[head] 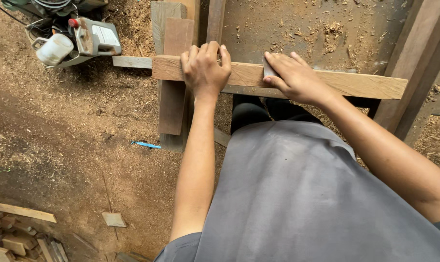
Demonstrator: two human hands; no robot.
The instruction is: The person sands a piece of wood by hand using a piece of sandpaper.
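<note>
From the head camera I see my left hand (204, 70) gripping a long wooden plank (365, 85) that lies crosswise in front of me, fingers curled together over its far edge and clamped on the wood. My right hand (295, 77) sits just beside it, toward three o'clock, pressing a small flat grey pad (267, 69), sandpaper or a scraper as far as I can tell, against the plank's top face, fingers spread slightly and closed on the pad. As I judge it, the smoothing is under way and not finished: the stretch of plank out toward three o'clock looks pale and fairly even, while the part under my hands shows grain lines and marks. The plank rests across upright brown boards (174, 82) at about twelve o'clock. The floor (69, 136) is packed earth thick with sawdust. At ten o'clock lies an electric hand planer (91, 36) with a white cup (55, 48) beside it, at seven o'clock a heap of offcuts (16, 237), and near the middle a thin blue strip (145, 144). A grey apron (297, 194) fills the lower right.
</note>
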